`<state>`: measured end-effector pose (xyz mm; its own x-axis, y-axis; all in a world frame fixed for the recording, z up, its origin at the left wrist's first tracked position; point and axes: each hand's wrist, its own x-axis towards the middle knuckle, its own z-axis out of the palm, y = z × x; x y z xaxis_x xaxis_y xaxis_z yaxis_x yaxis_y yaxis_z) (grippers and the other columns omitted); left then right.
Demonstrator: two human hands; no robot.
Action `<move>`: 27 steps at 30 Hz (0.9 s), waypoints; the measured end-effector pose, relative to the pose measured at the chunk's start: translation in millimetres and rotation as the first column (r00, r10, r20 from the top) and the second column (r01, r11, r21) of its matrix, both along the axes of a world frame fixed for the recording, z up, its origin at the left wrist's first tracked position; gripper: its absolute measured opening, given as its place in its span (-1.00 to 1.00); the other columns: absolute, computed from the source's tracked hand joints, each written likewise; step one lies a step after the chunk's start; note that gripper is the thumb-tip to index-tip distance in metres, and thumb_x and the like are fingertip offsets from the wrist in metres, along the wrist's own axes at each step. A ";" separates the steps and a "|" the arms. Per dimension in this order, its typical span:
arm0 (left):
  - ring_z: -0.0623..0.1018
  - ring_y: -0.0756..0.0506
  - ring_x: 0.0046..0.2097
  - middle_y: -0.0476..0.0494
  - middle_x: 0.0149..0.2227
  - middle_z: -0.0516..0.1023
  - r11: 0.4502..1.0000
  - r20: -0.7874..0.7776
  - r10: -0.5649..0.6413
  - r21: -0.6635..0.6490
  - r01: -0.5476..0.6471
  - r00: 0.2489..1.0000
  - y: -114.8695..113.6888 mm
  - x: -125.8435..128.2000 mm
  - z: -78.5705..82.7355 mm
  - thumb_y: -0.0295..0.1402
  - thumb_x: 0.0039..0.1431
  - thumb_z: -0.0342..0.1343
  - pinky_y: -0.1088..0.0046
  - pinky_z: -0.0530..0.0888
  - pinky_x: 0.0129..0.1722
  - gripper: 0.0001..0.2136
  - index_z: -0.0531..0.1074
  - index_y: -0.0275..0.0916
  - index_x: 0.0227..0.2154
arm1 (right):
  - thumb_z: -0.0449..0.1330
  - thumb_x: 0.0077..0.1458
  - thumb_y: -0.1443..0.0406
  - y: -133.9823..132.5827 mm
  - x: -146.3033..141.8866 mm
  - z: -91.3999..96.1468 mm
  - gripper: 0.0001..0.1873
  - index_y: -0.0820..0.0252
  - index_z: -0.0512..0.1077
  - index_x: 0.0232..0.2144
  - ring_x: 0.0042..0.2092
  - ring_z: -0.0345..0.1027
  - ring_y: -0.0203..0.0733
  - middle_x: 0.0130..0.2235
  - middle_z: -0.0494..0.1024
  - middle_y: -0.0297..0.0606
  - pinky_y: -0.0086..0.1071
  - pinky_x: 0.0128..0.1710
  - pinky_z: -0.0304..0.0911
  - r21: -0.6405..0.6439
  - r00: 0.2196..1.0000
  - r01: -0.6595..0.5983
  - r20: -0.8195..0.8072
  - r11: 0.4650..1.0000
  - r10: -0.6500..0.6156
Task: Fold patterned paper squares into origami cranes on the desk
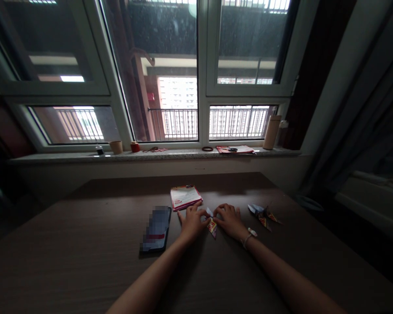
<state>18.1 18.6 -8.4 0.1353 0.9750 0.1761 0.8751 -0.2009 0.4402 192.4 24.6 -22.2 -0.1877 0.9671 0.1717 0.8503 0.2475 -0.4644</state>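
Between my two hands lies a small piece of folded paper (212, 227), white at its far end and printed yellow and red at the pointed near end. My left hand (193, 221) pinches its left side with thumb and fingertips. From the right, my right hand (229, 219) pinches the other side; a pale bracelet circles that wrist. The fingers cover the paper's middle. Just beyond my left hand sits a stack of square printed papers (185, 197), white on top with red edges. Right of my right hand rest several folded paper pieces (263, 215), pointed and partly printed.
A smartphone (157, 229) lies left of my left hand, its screen partly blurred. Along the windowsill (183, 153) stand a paper cup (116, 147), a red thread spool (135, 147) and a tan bottle (271, 132). Scissors (232, 149) rest there on papers (244, 150).
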 end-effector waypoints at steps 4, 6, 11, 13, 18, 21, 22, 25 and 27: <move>0.22 -0.34 0.27 0.06 0.32 0.23 1.000 -0.040 0.001 -0.003 -0.001 0.999 -0.4 -0.5 1.3 -0.11 0.14 0.15 -0.41 -0.15 0.22 -0.81 0.58 0.06 -0.24 | 0.11 0.20 0.05 1.1 -0.4 1.9 -0.76 -0.03 0.47 -0.19 0.18 0.10 0.06 0.07 0.37 -0.25 0.27 0.22 -0.25 -0.003 1.000 0.004 0.009 1.000 -0.004; 0.20 -0.35 0.28 0.07 0.33 0.21 1.000 -0.045 0.004 -0.017 -0.005 0.999 -0.5 -0.6 2.4 -0.12 0.14 0.14 -0.41 -0.14 0.22 -0.81 0.58 0.07 -0.22 | 0.12 0.19 0.06 3.0 -0.5 3.2 -0.77 -0.04 0.47 -0.20 0.19 0.09 0.06 0.07 0.36 -0.26 0.27 0.22 -0.25 -0.030 1.000 0.007 0.003 1.000 -0.007; 0.17 -0.36 0.30 0.07 0.33 0.21 0.998 -0.048 -0.004 -0.060 0.001 0.999 0.3 -4.3 3.3 -0.14 0.17 0.11 -0.38 -0.11 0.22 -0.79 0.57 0.12 -0.18 | 0.17 0.13 0.13 9.3 0.1 4.2 -0.80 -0.11 0.50 -0.18 0.20 0.08 0.08 0.08 0.37 -0.29 0.24 0.23 -0.28 -0.092 1.000 0.020 -0.012 0.996 -0.021; 0.16 -0.36 0.30 0.06 0.33 0.20 0.998 -0.064 -0.009 -0.067 0.005 0.998 0.5 -6.5 2.8 -0.14 0.18 0.09 -0.36 -0.09 0.23 -0.77 0.57 0.15 -0.14 | 0.19 0.11 0.16 11.7 0.8 3.7 -0.80 -0.13 0.52 -0.19 0.19 0.09 0.09 0.08 0.38 -0.30 0.22 0.23 -0.27 -0.105 0.999 0.026 -0.023 0.994 -0.028; 0.11 -0.40 0.33 0.07 0.37 0.13 0.994 -0.087 -0.005 -0.105 -0.004 0.996 2.0 -11.1 1.3 -0.13 0.20 0.06 -0.33 -0.06 0.22 -0.74 0.54 0.22 -0.10 | 0.18 0.10 0.18 15.9 3.8 2.9 -0.79 -0.17 0.54 -0.20 0.18 0.12 0.06 0.06 0.39 -0.32 0.12 0.22 -0.17 -0.109 0.999 0.024 -0.034 0.994 -0.028; 0.13 -0.39 0.33 0.05 0.37 0.14 0.993 -0.085 -0.008 -0.114 -0.002 0.996 3.3 -13.5 0.1 -0.13 0.20 0.06 -0.32 -0.06 0.22 -0.75 0.53 0.26 -0.09 | 0.17 0.11 0.18 16.2 6.9 2.7 -0.79 -0.19 0.55 -0.20 0.17 0.14 0.03 0.05 0.41 -0.33 0.02 0.20 -0.09 -0.101 0.999 0.014 -0.029 0.995 -0.017; 0.13 -0.38 0.33 0.04 0.37 0.13 0.994 -0.084 -0.011 -0.113 0.001 0.996 3.3 -14.2 -0.3 -0.13 0.20 0.06 -0.32 -0.07 0.23 -0.75 0.53 0.27 -0.09 | 0.17 0.12 0.18 15.8 8.1 2.5 -0.79 -0.20 0.55 -0.20 0.16 0.15 0.01 0.05 0.41 -0.34 -0.01 0.19 -0.08 -0.094 0.999 0.010 -0.029 0.996 -0.013; 0.11 -0.38 0.34 0.03 0.37 0.13 0.996 -0.088 -0.024 -0.092 0.015 0.996 1.7 -15.2 -1.5 -0.13 0.20 0.08 -0.30 -0.07 0.24 -0.75 0.52 0.27 -0.08 | 0.17 0.13 0.19 12.3 10.8 1.5 -0.77 -0.22 0.56 -0.18 0.14 0.17 -0.02 0.03 0.42 -0.34 -0.06 0.18 -0.05 -0.053 1.000 -0.002 -0.028 0.999 0.001; 0.12 -0.37 0.33 0.02 0.35 0.17 0.998 -0.089 -0.022 -0.058 0.016 0.996 -0.6 -14.4 -2.1 -0.12 0.21 0.08 -0.28 -0.07 0.25 -0.75 0.52 0.27 -0.07 | 0.17 0.14 0.19 8.9 11.6 0.4 -0.76 -0.23 0.55 -0.15 0.13 0.17 -0.02 0.02 0.43 -0.33 -0.08 0.18 -0.05 -0.008 0.999 -0.022 -0.032 1.000 0.022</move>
<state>3.7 18.1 -10.5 0.1666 0.9803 0.1064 0.9078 -0.1947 0.3714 204.0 33.5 -21.8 -0.2036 0.9641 0.1702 0.8296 0.2622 -0.4929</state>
